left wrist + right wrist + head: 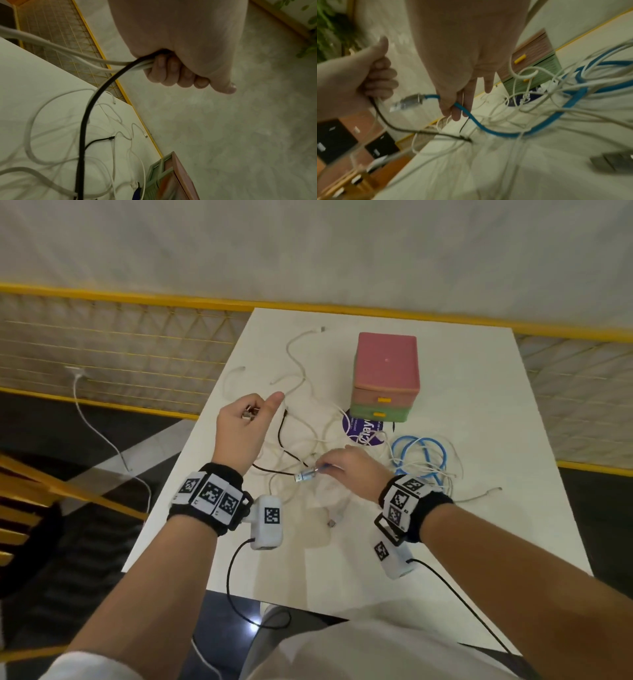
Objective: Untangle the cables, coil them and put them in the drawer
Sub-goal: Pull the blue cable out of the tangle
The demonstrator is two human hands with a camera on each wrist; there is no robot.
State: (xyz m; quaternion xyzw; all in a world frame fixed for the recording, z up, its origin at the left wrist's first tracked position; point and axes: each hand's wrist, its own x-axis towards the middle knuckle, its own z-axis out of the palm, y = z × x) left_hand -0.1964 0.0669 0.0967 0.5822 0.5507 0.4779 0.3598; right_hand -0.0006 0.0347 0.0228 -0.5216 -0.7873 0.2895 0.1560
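A tangle of white cables [301,440] lies across the white table [479,508], with a black cable [281,433] and a blue cable [421,453] mixed in. My left hand [243,426] is raised in a fist, gripping the black cable [96,102] and two white cables [72,54] near their plugs. My right hand [349,470] pinches the blue cable [488,128] just behind its metal plug [409,101], above the tangle. The small drawer box [387,371], pink on top and green below with yellow handles, stands closed behind the cables.
A round purple sticker [363,429] lies on the table before the drawer box. One white cable [99,433] hangs off the table's left side to the floor. A yellow-framed mesh fence [102,344] runs behind the table. Table edges are close on the left and near sides.
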